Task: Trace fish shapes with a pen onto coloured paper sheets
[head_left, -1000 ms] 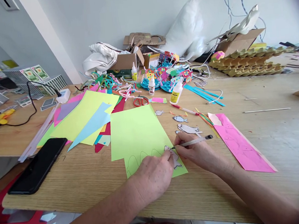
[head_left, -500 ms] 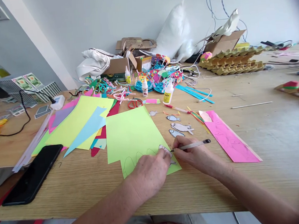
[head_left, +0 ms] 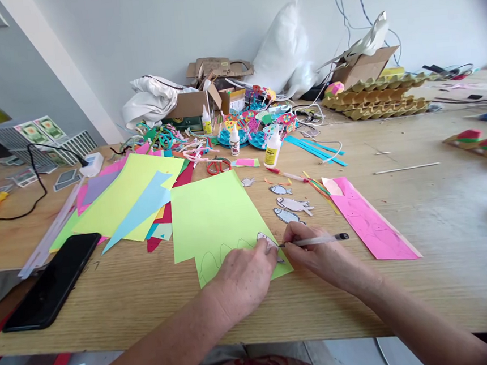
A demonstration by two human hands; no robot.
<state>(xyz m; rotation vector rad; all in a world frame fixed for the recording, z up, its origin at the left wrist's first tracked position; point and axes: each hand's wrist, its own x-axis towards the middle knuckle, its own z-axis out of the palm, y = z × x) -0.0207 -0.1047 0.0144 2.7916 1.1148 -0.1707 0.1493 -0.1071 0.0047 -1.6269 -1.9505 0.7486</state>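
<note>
At lower centre, our left fingers (head_left: 270,249) hold a fish cutout (head_left: 264,238) down on green paper (head_left: 211,208), beside three drawn outlines (head_left: 224,245); our right fingers (head_left: 295,231) pinch a pen (head_left: 323,239) at its edge, that outline seemingly unfinished.

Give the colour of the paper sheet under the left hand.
The paper sheet under the left hand is lime green, best seen in the head view.

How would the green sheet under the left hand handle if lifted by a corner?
The green sheet would probably sag, being broad and thin. It looks light, so may slide easily. The fish cutout lying on it might slip off.
</note>
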